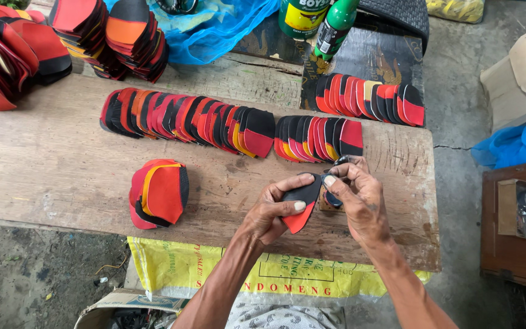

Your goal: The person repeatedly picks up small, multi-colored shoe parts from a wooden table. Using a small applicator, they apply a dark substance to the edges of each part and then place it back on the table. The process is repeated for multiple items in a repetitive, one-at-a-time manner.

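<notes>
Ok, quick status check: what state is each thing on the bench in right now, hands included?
Black-and-red piece: held off the board, pinched by both hands.
Left hand: gripping the piece from below, thumb on top.
Right hand: fingertips on the piece's top edge.
Small stack: loose pile on the board, untouched.
Long row: fanned out, overlapping.
Green bottle: capped, tilted.

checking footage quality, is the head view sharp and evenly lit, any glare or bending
Head view: soft, even daylight, faint shadows; both the left hand and right hand and the black-and-red piece are sharp; slight glare on the green bottle; wide-lens bending curves the wooden board at the edges.
</notes>
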